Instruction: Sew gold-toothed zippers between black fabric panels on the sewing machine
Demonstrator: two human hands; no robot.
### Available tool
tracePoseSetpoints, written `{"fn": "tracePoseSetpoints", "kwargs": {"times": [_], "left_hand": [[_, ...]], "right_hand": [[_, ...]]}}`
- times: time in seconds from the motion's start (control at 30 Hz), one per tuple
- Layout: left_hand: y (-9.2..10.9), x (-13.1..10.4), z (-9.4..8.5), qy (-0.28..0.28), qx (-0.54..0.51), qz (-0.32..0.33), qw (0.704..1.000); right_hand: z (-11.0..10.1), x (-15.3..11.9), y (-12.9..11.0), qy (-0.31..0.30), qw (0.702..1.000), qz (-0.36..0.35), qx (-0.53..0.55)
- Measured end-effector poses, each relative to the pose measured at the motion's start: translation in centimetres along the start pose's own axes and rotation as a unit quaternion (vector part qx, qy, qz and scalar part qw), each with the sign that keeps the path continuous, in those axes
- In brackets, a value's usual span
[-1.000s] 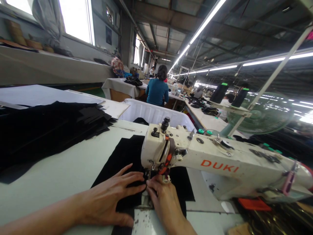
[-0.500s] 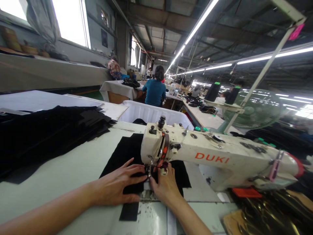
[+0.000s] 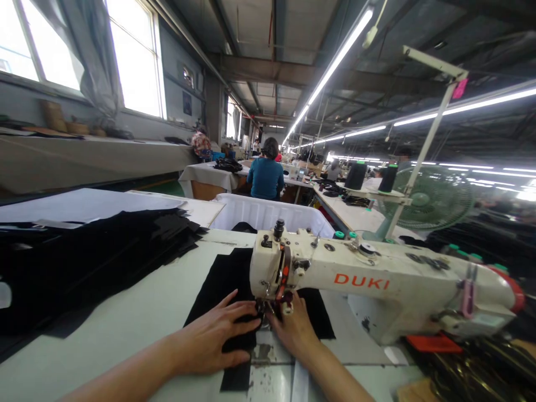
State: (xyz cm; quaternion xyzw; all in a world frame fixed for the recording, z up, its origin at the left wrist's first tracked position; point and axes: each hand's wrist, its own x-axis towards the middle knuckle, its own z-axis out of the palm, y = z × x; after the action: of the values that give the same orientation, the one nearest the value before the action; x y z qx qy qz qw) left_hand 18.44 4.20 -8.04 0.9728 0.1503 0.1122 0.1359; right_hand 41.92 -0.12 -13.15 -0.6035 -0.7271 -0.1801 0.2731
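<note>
A cream sewing machine (image 3: 318, 273) marked DUKI stands on the pale table, its needle end over a piece of black fabric (image 3: 213, 285). My left hand (image 3: 218, 338) lies flat on the fabric left of the presser foot, fingers spread and thumb apart. Just right of the foot, my right hand (image 3: 295, 329) presses on the cloth, partly hidden behind the machine head; its thumb points at the foot. The fabric runs under the machine and shows again on the right. A narrow black strip of it reaches toward me below my left hand.
A stack of black fabric pieces (image 3: 96, 262) covers the left of the table. Behind the machine is a white bin (image 3: 268, 211). A thread stand (image 3: 422, 139) and green fan (image 3: 435, 195) rise at right. A person in a blue top (image 3: 265, 177) sits ahead.
The whole view has tilted up, so the machine and both hands appear lower and slightly to the right. Both hands remain on the fabric beside the presser foot.
</note>
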Motion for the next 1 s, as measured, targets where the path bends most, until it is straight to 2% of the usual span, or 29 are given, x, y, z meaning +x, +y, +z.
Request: {"fn": "tracePoseSetpoints", "kwargs": {"times": [0.1, 0.2, 0.37, 0.77, 1.0], "left_hand": [[0.5, 0.3, 0.1, 0.028, 0.007, 0.009, 1.0], [0.9, 0.4, 0.3, 0.048, 0.003, 0.019, 0.999], [1.0, 0.3, 0.5, 0.036, 0.003, 0.025, 0.999], [0.6, 0.8, -0.4, 0.014, 0.017, 0.013, 1.0], [0.0, 0.9, -0.3, 0.018, -0.007, -0.004, 1.0]], "right_hand": [[-2.7, -0.7, 0.3, -0.02, 0.999, -0.033, 0.017], [-3.8, -1.0, 0.4, -0.045, 0.994, -0.085, 0.041], [-2.6, -0.9, 0.3, -0.056, 0.986, -0.134, 0.083], [-1.8, -1.7, -0.5, -0.066, 0.985, -0.137, 0.078], [-1.3, -1.6, -0.1, -0.042, 0.986, -0.134, 0.084]]}}
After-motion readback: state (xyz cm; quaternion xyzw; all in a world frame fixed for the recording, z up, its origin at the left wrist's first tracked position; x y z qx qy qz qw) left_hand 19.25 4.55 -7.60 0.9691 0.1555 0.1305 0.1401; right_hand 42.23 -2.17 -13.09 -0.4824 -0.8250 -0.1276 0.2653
